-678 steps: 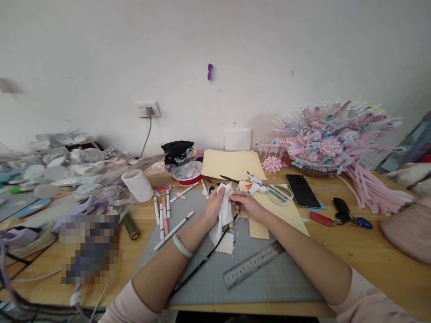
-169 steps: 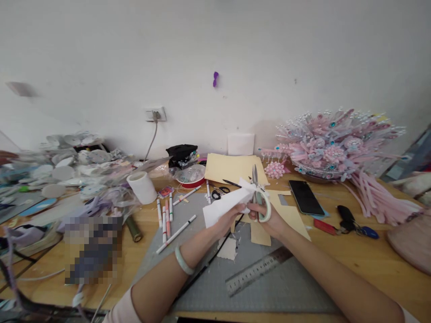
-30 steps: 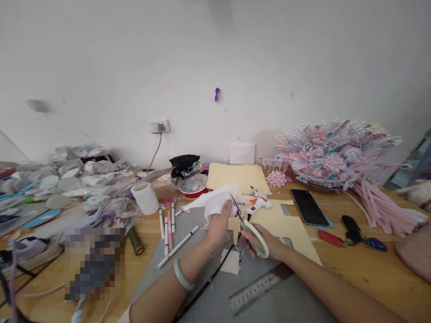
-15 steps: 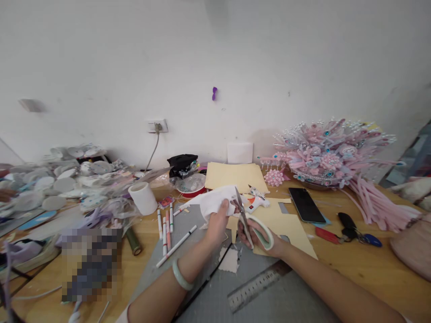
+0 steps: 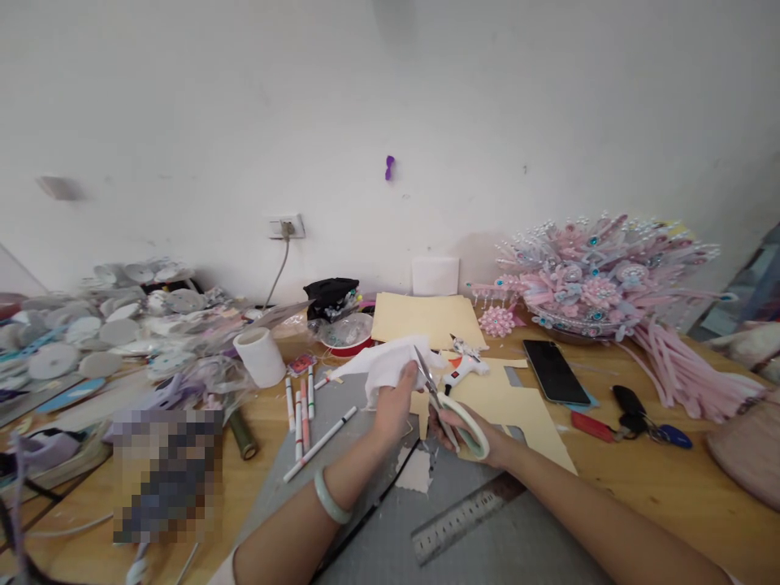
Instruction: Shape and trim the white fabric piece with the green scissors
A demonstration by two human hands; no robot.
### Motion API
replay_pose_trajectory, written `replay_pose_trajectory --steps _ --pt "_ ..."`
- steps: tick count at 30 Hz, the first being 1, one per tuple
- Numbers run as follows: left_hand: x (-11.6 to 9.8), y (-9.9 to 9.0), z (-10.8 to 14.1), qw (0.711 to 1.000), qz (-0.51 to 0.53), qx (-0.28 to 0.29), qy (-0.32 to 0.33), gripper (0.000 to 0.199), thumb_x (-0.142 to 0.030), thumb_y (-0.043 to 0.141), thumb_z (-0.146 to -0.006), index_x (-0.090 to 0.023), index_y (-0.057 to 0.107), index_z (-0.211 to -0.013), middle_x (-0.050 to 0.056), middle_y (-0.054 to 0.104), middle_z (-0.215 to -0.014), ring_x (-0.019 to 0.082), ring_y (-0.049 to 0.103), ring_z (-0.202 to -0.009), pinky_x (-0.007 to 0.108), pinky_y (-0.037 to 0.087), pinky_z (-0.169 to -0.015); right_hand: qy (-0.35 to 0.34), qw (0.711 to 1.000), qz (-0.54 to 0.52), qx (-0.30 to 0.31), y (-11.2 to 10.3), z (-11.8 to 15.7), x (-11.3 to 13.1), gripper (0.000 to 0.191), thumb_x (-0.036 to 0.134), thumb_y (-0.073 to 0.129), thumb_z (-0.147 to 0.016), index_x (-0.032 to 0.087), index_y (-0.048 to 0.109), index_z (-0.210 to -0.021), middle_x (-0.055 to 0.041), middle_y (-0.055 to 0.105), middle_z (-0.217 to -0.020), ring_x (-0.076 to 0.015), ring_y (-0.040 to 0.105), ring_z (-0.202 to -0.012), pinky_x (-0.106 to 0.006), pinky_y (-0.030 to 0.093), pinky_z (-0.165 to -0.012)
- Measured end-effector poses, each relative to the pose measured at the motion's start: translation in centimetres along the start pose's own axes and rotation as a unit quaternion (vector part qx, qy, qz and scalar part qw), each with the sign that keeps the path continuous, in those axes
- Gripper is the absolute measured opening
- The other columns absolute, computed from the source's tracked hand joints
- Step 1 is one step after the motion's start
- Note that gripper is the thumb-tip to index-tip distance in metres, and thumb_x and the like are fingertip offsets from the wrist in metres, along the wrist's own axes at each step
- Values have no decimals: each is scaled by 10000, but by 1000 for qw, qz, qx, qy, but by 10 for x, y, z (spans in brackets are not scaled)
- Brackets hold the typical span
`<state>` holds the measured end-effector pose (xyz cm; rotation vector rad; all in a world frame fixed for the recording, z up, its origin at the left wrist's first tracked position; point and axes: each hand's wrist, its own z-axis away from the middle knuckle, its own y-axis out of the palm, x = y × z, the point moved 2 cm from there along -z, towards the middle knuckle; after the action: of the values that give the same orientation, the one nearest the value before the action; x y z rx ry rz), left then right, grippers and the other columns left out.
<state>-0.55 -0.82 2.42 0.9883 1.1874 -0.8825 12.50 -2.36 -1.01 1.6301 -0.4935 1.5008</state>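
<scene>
Scissors (image 5: 448,401) meet a white cloth (image 5: 390,367) above a ruled mat

The left hand (image 5: 396,406) has its grip pinching the white cloth, thumb on the near side, with the loose end trailing leftward above the grey cutting mat (image 5: 517,540). A pale green bangle (image 5: 330,497) circles that wrist. The right hand (image 5: 460,431) wraps its grip around the cream handles of the scissors, blades angled up and to the left at the cloth's right edge, close to the left thumb. Whether the blades have bitten into the cloth cannot be told.

The clearest writing is on the steel ruler (image 5: 457,520), slanted across the mat: figures climb from 1 to about 11, the far end darkened. A white glue gun (image 5: 468,370) just beyond the scissors carries a small dark-and-red mark with no legible lettering. The phone (image 5: 556,371) on the desk (image 5: 664,487) shows a dark screen, and near it lie keys (image 5: 637,418) with red and blue tags, too small to read.

White-barrelled markers (image 5: 322,444) lie left of the cloth; any print on them is unreadable. Cream card sheets (image 5: 427,317) lie behind the hands, and a pink beaded headpiece (image 5: 591,280) stands at the right rear.
</scene>
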Motion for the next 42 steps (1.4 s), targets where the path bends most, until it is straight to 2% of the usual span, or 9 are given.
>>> replay_pose_trajectory --steps 3,9,16,20,24,30,36,38,42 --pt "0 0 1 1000 -18 -4 24 334 -375 652 -645 -174 632 -911 110 642 -1038 232 534 -1063 293 376 -909 -7 1000 15 2 2 0 2 441 545 630 -611 175 512 -820 31 447 -581 -65 364 -443 -223 215 -435" --pt "9 4 6 999 -18 30 -20 345 -414 634 -654 -153 631 -879 113 670 -961 237 581 -981 310 413 -871 -16 999 38 6 -1 0 -1 405 508 641 -622 177 459 -770 66 404 -516 -53 340 -427 -200 207 -418" --pt "17 8 12 993 4 73 -94 440 -537 561 -669 -139 627 -845 102 686 -705 237 638 -669 331 484 -612 -10 999 46 -16 -1 0 -3 354 443 660 -631 181 446 -736 84 373 -472 -54 316 -426 -201 223 -428" --pt "11 7 14 996 -2 39 -85 355 -479 611 -654 -154 644 -790 79 661 -582 225 638 -654 310 478 -627 -8 1000 14 -20 -1 -1 -4 372 418 693 -594 176 452 -742 89 361 -487 -45 309 -425 -195 220 -422" --pt "8 7 16 993 -2 43 -107 352 -484 611 -651 -144 640 -738 61 626 -499 221 626 -591 316 477 -595 -17 999 22 -18 0 -1 -3 361 407 696 -591 177 450 -720 87 365 -477 -47 303 -425 -201 219 -426" --pt "12 8 13 994 28 54 -86 353 -483 631 -623 -139 631 -700 80 658 -600 205 632 -664 289 483 -627 -6 1000 0 -15 -3 -2 -4 332 385 682 -614 181 452 -737 86 351 -470 -52 297 -427 -200 219 -428" --pt "21 18 11 980 118 159 -2 375 -508 577 -657 -154 645 -758 87 683 -815 185 622 -817 270 475 -743 -15 997 -59 -43 -8 -5 1 341 364 684 -601 194 407 -704 76 324 -541 -45 283 -438 -198 192 -424" --pt "24 16 9 985 114 129 -10 364 -505 573 -665 -158 641 -749 82 684 -820 181 625 -811 272 475 -747 -7 997 -77 -27 -6 -5 0 363 386 686 -594 195 395 -698 75 312 -551 -42 269 -436 -200 177 -425" --pt "31 5 -1 995 65 24 -73 450 -538 599 -632 -123 634 -802 108 682 -838 198 631 -803 308 474 -744 13 995 -101 6 -3 -6 -3 408 475 671 -583 190 411 -715 64 313 -573 -41 254 -432 -210 159 -421"
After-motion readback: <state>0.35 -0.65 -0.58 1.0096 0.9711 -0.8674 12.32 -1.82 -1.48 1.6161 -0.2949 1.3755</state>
